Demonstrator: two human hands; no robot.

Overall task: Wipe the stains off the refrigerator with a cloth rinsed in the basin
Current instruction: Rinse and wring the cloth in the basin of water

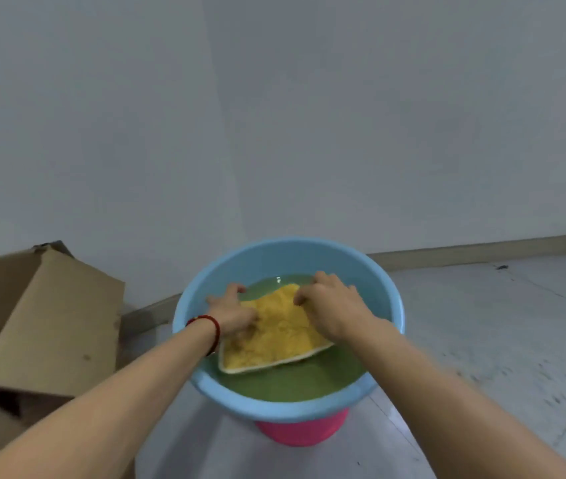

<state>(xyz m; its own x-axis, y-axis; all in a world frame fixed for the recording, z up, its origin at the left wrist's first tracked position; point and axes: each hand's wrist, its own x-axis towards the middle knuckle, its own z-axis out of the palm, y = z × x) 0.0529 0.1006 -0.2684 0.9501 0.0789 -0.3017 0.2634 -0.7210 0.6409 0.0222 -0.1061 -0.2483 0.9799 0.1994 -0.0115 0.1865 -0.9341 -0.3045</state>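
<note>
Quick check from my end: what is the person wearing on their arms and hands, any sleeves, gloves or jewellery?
Both forearms are bare as far as the view shows, with no sleeves in sight. No gloves on the left hand or the right hand. The only item worn is a thin red cord bracelet around the left wrist. No rings or watch can be made out.

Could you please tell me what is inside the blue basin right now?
Greenish water and a yellow cloth, gripped by both hands. The basin bottom beneath the cloth is hidden.

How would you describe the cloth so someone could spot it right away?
Find the light blue basin on the pink base near the wall. The cloth lies in its greenish water under both hands: yellow and fluffy with a white border, the only yellow thing there.
</note>
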